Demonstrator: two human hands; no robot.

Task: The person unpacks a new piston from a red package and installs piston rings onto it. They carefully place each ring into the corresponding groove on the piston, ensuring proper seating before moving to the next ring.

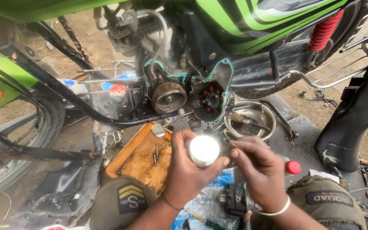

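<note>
The open engine case (209,96) of the motorcycle is the landmark. Left of it, on the same engine, sits the round rotor (169,97). Just right of the case and lower, a metal bowl (265,127) rests on the ground with a brush (245,119) lying in it. Below the case and to its left lies a wooden tray (139,159) with small bolts (156,154) in it. Directly in front of the case, the left hand (188,170) holds a round metal part (204,150), the right hand (258,170) touching its right edge. Far right of the case, higher up, is the shock spring (325,30)
</note>
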